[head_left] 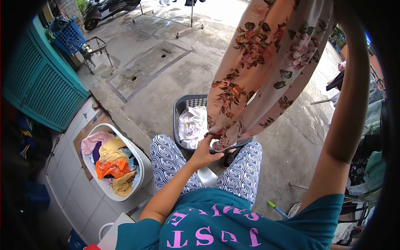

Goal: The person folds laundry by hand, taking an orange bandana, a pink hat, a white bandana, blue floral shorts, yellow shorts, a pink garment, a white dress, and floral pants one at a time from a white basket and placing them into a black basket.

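Note:
A long peach cloth with a floral print [258, 54] hangs down from the top edge of the head view, its upper end out of frame. My left hand [205, 153] has its fingers closed on the cloth's lower edge, above my knees. My right arm is raised along the right side; my right hand [345, 9] is at the dark top edge, against the cloth, with its fingers hidden. Below the cloth, between my knees, stands a grey plastic laundry basket [180, 102] holding white, shiny-looking fabric [192, 125]. The cloth covers part of this basket.
To my left, a white basket [143, 166] is heaped with colourful clothes [112, 154]. A teal louvred shutter [41, 79] and a blue basket [70, 38] stand beyond it. Ahead are a metal drying rack [166, 18] and a parked motorbike [106, 12]. More garments hang at right.

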